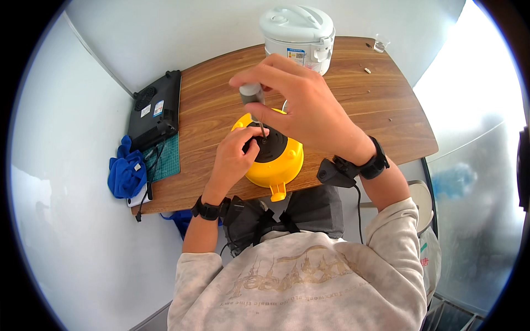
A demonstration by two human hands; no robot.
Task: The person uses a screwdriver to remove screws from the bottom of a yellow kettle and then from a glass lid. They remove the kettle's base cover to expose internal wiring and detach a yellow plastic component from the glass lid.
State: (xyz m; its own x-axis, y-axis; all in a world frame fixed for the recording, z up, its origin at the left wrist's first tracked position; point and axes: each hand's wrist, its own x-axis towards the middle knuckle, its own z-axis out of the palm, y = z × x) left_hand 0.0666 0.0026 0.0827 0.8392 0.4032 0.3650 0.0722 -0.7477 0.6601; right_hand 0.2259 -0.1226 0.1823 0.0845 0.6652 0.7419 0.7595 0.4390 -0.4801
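A screwdriver [253, 94] with a grey handle stands almost upright, its metal shaft running down to the middle of a round black plate [274, 148]. My right hand [295, 91] is closed around the handle from above. The black plate is set in a yellow rounded housing [276, 172] with a small yellow tab at its near edge, lying at the front of the table. My left hand [234, 154] rests on the plate's left side. Its index finger stretches to the shaft near the tip, and the thumb is apart from it. The screw itself is too small to make out.
On the wooden table [215, 94], a white rice cooker [298, 38] stands at the back, near a clear cup [381, 43]. Small bits lie at the right. A black device [156, 110], green mat [167, 160] and blue cloth [128, 172] are along the left edge.
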